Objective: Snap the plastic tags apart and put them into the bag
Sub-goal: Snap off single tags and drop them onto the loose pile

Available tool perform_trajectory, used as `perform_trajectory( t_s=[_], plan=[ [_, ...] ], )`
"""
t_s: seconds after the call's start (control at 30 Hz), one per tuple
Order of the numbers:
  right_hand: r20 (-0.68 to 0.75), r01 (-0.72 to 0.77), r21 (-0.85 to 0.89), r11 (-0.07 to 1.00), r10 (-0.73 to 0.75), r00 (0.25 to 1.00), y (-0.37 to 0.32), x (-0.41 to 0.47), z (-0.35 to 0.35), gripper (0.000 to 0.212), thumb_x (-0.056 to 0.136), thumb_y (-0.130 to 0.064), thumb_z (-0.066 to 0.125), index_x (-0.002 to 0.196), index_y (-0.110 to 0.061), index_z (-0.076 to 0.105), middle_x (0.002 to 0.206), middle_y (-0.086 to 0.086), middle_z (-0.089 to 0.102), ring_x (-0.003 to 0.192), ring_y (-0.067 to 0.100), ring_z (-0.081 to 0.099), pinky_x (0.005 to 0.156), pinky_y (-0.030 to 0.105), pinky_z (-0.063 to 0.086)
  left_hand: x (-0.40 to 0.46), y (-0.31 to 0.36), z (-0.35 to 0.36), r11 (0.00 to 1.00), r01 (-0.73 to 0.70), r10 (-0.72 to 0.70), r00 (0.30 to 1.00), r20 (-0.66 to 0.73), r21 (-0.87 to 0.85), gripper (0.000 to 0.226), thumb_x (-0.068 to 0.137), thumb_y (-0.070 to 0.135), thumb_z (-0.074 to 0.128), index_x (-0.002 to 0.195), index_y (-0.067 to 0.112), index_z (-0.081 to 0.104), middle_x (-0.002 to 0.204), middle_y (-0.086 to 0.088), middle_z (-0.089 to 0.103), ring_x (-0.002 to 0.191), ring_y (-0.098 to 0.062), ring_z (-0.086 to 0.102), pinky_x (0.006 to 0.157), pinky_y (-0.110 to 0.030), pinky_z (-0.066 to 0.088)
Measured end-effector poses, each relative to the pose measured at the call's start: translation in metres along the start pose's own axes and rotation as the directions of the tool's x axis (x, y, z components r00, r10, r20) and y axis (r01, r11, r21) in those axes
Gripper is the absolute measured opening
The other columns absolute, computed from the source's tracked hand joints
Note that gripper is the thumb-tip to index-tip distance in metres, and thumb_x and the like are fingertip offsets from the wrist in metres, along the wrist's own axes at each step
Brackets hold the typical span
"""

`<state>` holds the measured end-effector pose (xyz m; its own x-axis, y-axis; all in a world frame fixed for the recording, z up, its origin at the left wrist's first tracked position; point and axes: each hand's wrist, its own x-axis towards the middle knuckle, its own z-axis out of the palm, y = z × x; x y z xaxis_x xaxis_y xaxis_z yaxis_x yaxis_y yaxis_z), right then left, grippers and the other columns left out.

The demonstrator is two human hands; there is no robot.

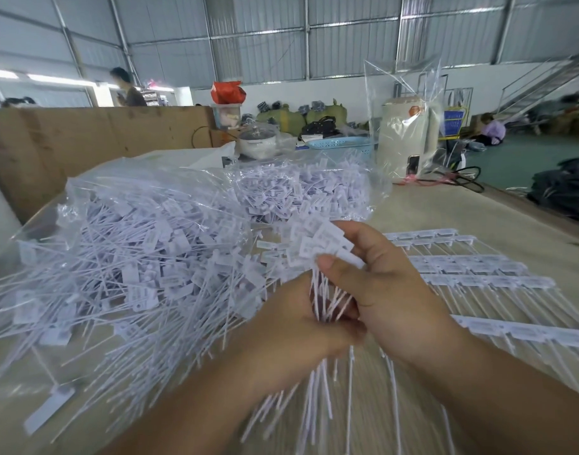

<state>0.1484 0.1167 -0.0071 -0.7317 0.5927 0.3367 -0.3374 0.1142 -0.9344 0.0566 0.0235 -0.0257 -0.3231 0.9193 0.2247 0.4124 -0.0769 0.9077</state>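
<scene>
A bunch of white plastic tags [317, 247] stands between my hands in the middle of the view. My left hand [294, 326] grips the thin tails from below. My right hand [376, 277] pinches the flat tag heads near the top with thumb and fingers. To the left lies a big clear bag [84, 205] heaped with several loose tags [143, 267]. Rows of joined tag strips [472, 277] lie flat on the table to the right.
A second clear bag of tags [301, 188] sits behind the first. An upright clear bag [403, 103] covers a cream appliance at the back right. A blue basket [344, 144] and a pot [256, 141] stand beyond. A cardboard wall [84, 139] borders the left.
</scene>
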Motion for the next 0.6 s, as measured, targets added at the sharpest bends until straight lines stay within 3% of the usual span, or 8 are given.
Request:
perform_trajectory(
  t_s=[0.1, 0.23, 0.3, 0.37, 0.43, 0.47, 0.53, 0.6],
  plan=[
    [-0.007, -0.027, -0.001, 1.0, 0.027, 1.0, 0.0, 0.001, 0.0, 0.021, 0.092, -0.014, 0.06, 0.112, -0.016, 0.06, 0.085, 0.0, 0.066, 0.063, 0.015, 0.063, 0.047, 0.028, 0.049, 0.002, 0.002, -0.003, 0.997, 0.041, -0.042, 0.999, -0.019, -0.059, 0.018, 0.083, -0.005, 0.06, 0.084, 0.013, 0.059, 0.058, -0.002, 0.064, 0.045, -0.017, 0.058, 0.043, -0.026, 0.047],
    [-0.08, -0.107, -0.056, 0.993, 0.103, 0.991, -0.001, 0.007, -0.011, 0.022, 0.091, -0.03, 0.059, 0.11, -0.018, 0.061, 0.088, -0.004, 0.064, 0.068, 0.016, 0.06, 0.058, 0.029, 0.053, 0.001, 0.006, -0.027, 0.993, 0.122, -0.117, 0.969, -0.218, 0.008, 0.031, 0.092, 0.016, 0.064, 0.072, 0.039, 0.064, 0.048, 0.003, 0.057, 0.038, -0.01, 0.051, 0.039, -0.023, 0.044],
    [-0.044, -0.052, -0.344, 0.938, 0.039, 0.998, 0.0, 0.008, -0.019, 0.017, 0.094, -0.034, 0.055, 0.094, -0.021, 0.065, 0.085, -0.003, 0.066, 0.067, 0.018, 0.059, 0.062, 0.032, 0.052, 0.0, 0.005, -0.043, 0.982, 0.18, -0.155, 0.943, -0.295, 0.059, 0.024, 0.09, 0.025, 0.066, 0.07, 0.039, 0.062, 0.051, 0.003, 0.059, 0.041, -0.012, 0.052, 0.042, -0.024, 0.044],
    [0.071, 0.08, -0.696, 0.713, -0.043, 0.997, 0.003, 0.007, -0.024, 0.015, 0.095, -0.031, 0.054, 0.086, -0.022, 0.064, 0.08, -0.006, 0.064, 0.064, 0.013, 0.058, 0.063, 0.03, 0.05, 0.001, 0.001, -0.054, 0.951, 0.253, -0.177, 0.916, -0.361, 0.175, 0.01, 0.086, 0.031, 0.068, 0.08, 0.033, 0.06, 0.056, 0.003, 0.063, 0.041, -0.009, 0.053, 0.043, -0.023, 0.041],
    [0.186, 0.179, -0.866, 0.467, -0.032, 0.982, 0.009, 0.007, -0.026, 0.014, 0.095, -0.027, 0.052, 0.09, -0.021, 0.063, 0.083, -0.008, 0.062, 0.071, 0.01, 0.059, 0.068, 0.034, 0.051, 0.001, -0.003, -0.06, 0.867, 0.325, -0.149, 0.892, -0.427, 0.377, 0.01, 0.086, 0.033, 0.066, 0.088, 0.028, 0.058, 0.06, 0.005, 0.064, 0.036, -0.001, 0.052, 0.041, -0.019, 0.037],
    [0.218, 0.199, -0.891, 0.407, -0.001, 0.976, 0.011, 0.006, -0.026, 0.014, 0.096, -0.027, 0.05, 0.094, -0.02, 0.063, 0.089, -0.006, 0.062, 0.076, 0.011, 0.059, 0.071, 0.035, 0.052, 0.001, -0.004, -0.062, 0.813, 0.354, -0.144, 0.892, -0.428, 0.462, 0.009, 0.088, 0.032, 0.063, 0.087, 0.026, 0.057, 0.057, 0.006, 0.063, 0.038, 0.0, 0.055, 0.039, -0.016, 0.035],
    [0.245, 0.203, -0.904, 0.377, 0.067, 0.967, 0.017, 0.005, -0.026, 0.016, 0.097, -0.029, 0.049, 0.104, -0.021, 0.06, 0.095, -0.004, 0.059, 0.08, 0.011, 0.058, 0.071, 0.034, 0.051, 0.0, -0.006, -0.065, 0.68, 0.413, -0.17, 0.893, -0.417, 0.606, 0.018, 0.089, 0.034, 0.06, 0.078, 0.021, 0.054, 0.053, 0.005, 0.06, 0.044, -0.004, 0.057, 0.04, -0.019, 0.034],
    [0.285, 0.228, -0.902, 0.366, 0.111, 0.952, 0.023, 0.003, -0.027, 0.016, 0.096, -0.029, 0.05, 0.108, -0.02, 0.057, 0.094, -0.003, 0.055, 0.08, 0.009, 0.051, 0.066, 0.029, 0.043, 0.0, -0.01, -0.067, 0.521, 0.48, -0.196, 0.872, -0.449, 0.705, 0.029, 0.087, 0.043, 0.061, 0.075, 0.019, 0.05, 0.061, 0.003, 0.058, 0.055, -0.012, 0.057, 0.047, -0.024, 0.033]
  ],
)
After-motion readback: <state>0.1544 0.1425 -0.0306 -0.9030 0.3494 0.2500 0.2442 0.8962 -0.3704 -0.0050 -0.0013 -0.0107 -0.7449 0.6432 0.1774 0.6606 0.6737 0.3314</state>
